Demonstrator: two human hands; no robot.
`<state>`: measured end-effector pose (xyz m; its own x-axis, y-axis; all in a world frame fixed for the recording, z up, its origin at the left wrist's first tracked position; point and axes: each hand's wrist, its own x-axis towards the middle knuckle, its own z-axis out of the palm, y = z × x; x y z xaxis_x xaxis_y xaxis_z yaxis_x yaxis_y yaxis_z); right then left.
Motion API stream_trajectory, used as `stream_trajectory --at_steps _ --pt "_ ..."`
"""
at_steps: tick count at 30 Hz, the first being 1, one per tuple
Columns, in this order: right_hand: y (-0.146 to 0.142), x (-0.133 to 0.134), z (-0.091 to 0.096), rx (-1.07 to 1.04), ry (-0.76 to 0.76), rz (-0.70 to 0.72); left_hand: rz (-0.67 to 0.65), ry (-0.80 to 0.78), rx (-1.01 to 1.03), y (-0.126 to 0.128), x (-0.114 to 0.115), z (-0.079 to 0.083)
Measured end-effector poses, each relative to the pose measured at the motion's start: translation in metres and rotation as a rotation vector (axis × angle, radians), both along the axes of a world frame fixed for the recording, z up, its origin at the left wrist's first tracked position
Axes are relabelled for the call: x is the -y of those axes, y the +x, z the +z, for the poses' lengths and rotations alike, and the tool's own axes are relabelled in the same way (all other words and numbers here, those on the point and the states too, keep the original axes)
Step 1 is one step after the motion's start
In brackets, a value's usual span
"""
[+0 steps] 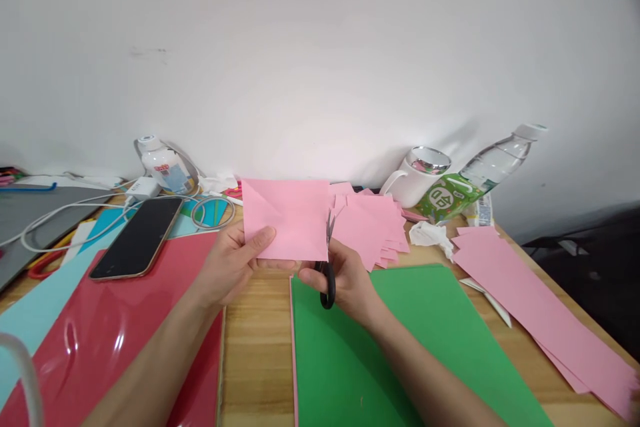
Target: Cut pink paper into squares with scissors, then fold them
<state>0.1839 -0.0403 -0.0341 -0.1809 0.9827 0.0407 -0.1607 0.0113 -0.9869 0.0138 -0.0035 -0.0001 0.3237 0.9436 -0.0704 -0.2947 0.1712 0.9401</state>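
Observation:
My left hand pinches the lower edge of a pink paper square, thumb on its front, and holds it upright above the wooden table. My right hand grips black-handled scissors, whose blades stand along the right edge of that pink square. Just behind the scissors lies a pile of several cut pink squares.
A green sheet lies under my right arm and a glossy red sheet under my left. A phone, cables and a laptop sit at left. A white mug, water bottles, crumpled tissue and long pink strips are at right.

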Motion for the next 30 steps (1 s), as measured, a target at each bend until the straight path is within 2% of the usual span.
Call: stream_trajectory --at_steps 16,21,23,27,30 --pt "-0.001 -0.001 0.007 -0.028 -0.029 -0.022 -0.055 -0.018 -0.013 0.001 0.001 -0.001" --pt "-0.003 -0.001 0.003 -0.043 -0.014 -0.039 -0.059 -0.023 -0.021 0.000 0.001 -0.002" --pt "-0.002 -0.002 0.002 -0.042 -0.006 -0.131 -0.054 -0.015 -0.022 0.000 0.000 -0.002" --pt "0.006 -0.007 0.003 -0.065 0.041 -0.457 -0.004 0.044 -0.054 0.002 -0.002 -0.004" --pt "0.015 -0.010 0.006 -0.060 0.049 -0.474 -0.004 0.071 -0.204 0.008 -0.002 -0.008"
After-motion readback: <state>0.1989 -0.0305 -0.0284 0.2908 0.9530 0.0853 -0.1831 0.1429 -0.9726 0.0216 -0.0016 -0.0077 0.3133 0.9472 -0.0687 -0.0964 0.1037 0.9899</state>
